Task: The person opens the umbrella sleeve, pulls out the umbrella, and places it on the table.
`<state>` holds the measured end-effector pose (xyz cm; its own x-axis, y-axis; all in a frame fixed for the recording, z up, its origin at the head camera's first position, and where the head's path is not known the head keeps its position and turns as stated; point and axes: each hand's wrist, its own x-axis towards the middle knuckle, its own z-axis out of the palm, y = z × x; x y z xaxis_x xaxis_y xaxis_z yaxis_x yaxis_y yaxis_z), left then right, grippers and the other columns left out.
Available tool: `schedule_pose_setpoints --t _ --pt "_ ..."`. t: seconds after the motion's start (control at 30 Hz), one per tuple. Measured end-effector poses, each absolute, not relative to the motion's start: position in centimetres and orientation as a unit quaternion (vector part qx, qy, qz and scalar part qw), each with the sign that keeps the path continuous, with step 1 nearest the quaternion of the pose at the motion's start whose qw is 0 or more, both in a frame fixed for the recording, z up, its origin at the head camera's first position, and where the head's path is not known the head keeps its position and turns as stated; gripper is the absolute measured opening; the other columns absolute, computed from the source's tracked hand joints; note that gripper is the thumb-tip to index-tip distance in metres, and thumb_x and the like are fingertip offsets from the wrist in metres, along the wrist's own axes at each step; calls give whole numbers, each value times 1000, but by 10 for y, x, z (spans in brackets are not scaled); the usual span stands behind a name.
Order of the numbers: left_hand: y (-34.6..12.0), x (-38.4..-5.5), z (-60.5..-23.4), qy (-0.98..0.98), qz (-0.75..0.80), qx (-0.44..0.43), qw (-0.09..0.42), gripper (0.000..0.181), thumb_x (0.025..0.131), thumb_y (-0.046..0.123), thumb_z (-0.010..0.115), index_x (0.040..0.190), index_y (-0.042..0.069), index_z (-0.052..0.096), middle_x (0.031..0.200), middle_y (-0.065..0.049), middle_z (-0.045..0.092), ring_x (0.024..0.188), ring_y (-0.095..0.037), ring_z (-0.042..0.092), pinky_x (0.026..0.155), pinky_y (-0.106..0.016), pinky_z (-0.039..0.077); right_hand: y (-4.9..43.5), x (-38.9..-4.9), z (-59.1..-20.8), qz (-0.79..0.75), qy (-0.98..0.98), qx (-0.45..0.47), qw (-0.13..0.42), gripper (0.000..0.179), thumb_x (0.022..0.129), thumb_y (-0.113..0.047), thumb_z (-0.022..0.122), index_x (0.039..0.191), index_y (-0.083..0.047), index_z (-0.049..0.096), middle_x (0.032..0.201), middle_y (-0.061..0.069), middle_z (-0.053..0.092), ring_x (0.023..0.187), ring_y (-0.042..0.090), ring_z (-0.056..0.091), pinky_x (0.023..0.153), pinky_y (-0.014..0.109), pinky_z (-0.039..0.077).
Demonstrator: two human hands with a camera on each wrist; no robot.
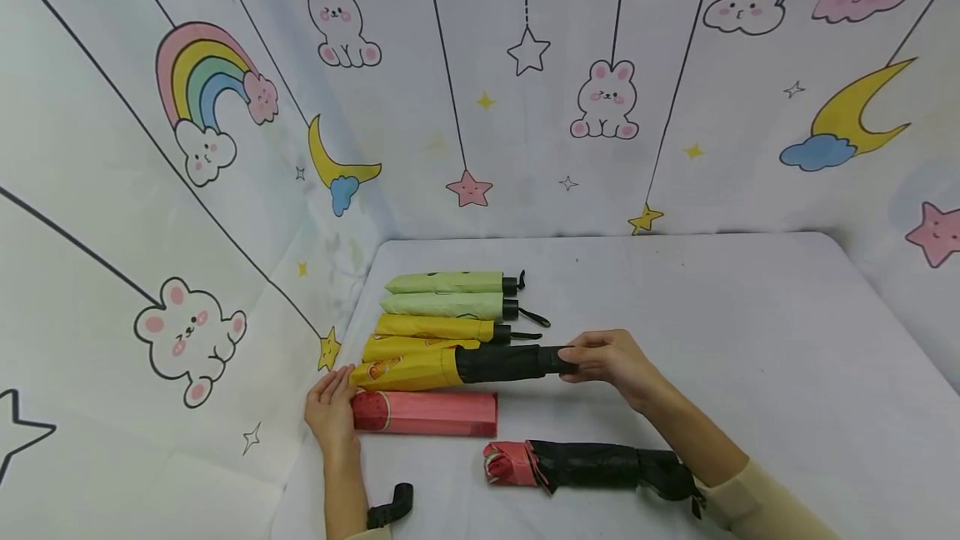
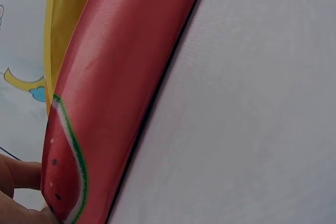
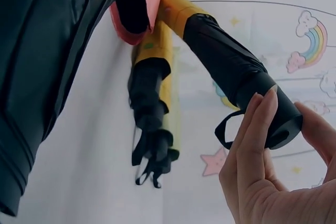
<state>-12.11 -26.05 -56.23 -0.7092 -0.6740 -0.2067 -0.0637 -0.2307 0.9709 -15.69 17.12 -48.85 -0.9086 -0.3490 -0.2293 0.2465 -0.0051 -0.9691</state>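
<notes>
A folded black umbrella (image 1: pixel 498 363) sits partly inside a yellow cover (image 1: pixel 408 369), its black end sticking out to the right. My right hand (image 1: pixel 611 363) pinches the umbrella's black handle (image 3: pixel 273 111) between thumb and fingers, and a wrist loop hangs beside it. At the cover's closed left end, my left hand (image 1: pixel 330 407) holds the tip with its fingers, partly hidden behind the pink cover in the left wrist view. That pink watermelon-print cover (image 1: pixel 442 413) lies just in front, its open end (image 3: pixel 132 13) showing a dark hollow in the right wrist view.
Behind lie two yellow-covered umbrellas (image 1: pixel 435 327) and two light green ones (image 1: pixel 442 304), handles to the right. A black umbrella with a bunched red watermelon-print end (image 1: pixel 592 465) lies in front, near my right forearm. White cloth with cartoon prints (image 1: pixel 487 123) rises behind the table.
</notes>
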Motion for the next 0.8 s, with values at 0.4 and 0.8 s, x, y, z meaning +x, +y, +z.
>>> schedule_pose_setpoints --t 0.4,0.8 --pt "-261 -123 -566 -565 -732 296 239 55 94 -18 56 146 -10 39 141 -29 57 117 -16 71 96 -20 54 191 -150 -481 -714 669 -45 201 31 92 -17 80 100 11 71 103 15 65 88 28 74 87 44 62" --pt "-260 -121 -564 -580 -724 301 222 56 97 -15 56 149 -9 36 143 -26 57 128 -23 65 100 -22 52 209 -145 -478 -721 662 -50 197 24 95 -13 77 100 9 72 104 15 66 87 25 74 87 44 62"
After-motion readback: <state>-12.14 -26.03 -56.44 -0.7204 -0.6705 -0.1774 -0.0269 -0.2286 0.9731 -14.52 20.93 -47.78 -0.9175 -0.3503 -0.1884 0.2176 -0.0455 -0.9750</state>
